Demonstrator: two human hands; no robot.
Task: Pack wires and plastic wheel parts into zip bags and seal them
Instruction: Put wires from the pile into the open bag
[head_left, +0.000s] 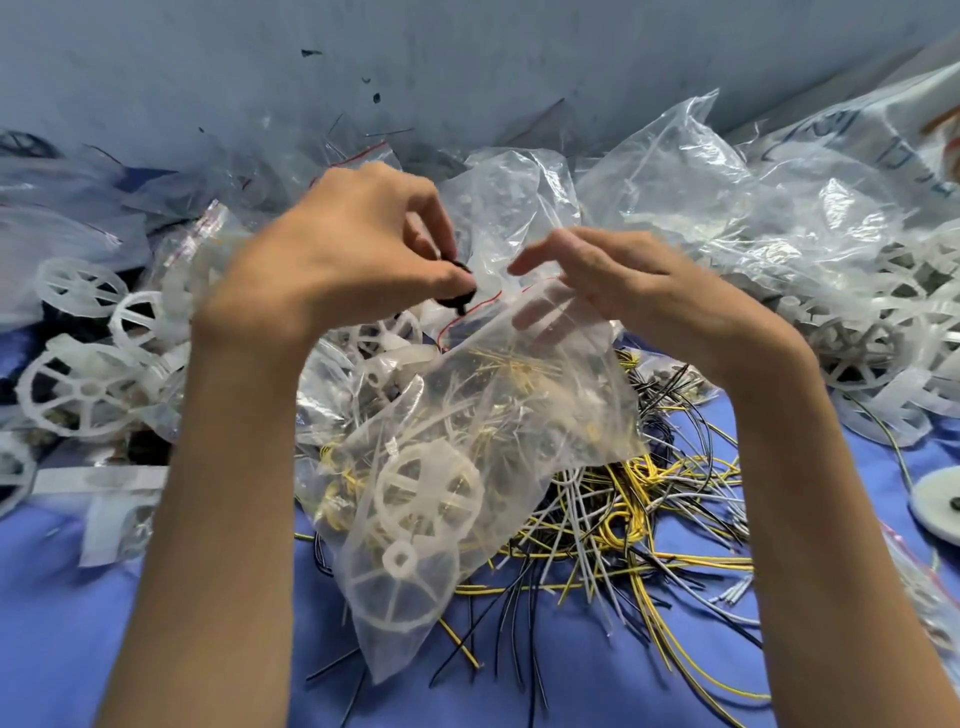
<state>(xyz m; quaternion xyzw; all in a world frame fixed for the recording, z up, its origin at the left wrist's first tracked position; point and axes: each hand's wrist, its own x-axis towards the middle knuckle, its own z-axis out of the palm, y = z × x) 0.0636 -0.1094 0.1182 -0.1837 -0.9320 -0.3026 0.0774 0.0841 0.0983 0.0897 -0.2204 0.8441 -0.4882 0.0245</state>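
Note:
A clear zip bag (483, 441) with a red seal line hangs in the middle, above the blue table. Inside it lie white plastic wheels (426, 493) and yellow and white wires. My left hand (343, 249) pinches a small black round part (460, 296) right at the bag's open mouth. My right hand (618, 280) holds the bag's top edge on the right side, its fingers curled over the rim and showing through the plastic.
Loose yellow, black and white wires (639, 519) are heaped under and right of the bag. White spoked wheels (83, 389) lie at the left. Crumpled clear bags (727, 197) pile up at the back and right. A grey wall (363, 62) stands behind.

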